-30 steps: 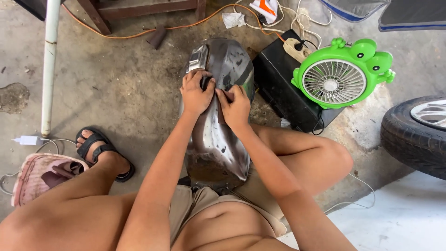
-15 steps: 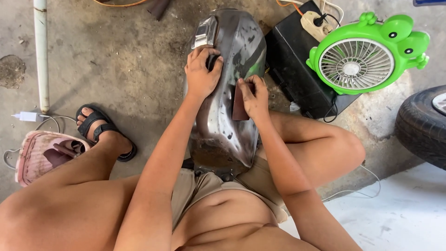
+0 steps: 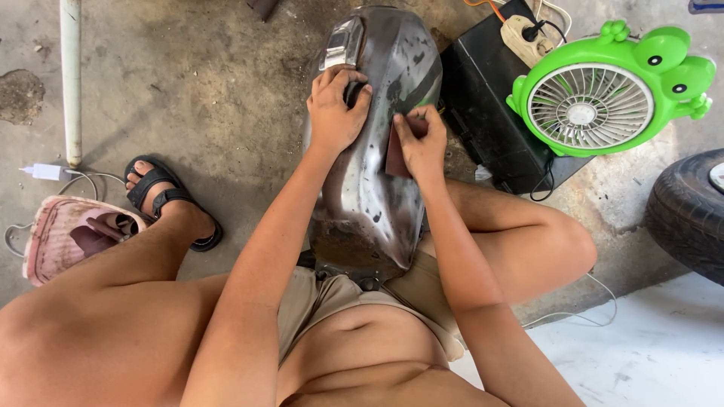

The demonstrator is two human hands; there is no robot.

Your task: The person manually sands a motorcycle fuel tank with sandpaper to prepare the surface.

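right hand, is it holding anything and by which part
The right hand presses a dark sheet of sandpaper flat against the metal tank, fingers along the sheet's top edge. The left hand steadies the tank near its top.

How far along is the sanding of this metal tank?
Much of the tank already shows bare grey metal. In hand: the right hand presses a sandpaper piece on its side while the left hand steadies the top. Left: dark specks and a green paint streak.

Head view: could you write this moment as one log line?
left hand: braces metal tank | right hand: presses brown sanding sheet on tank | beside: green frog fan
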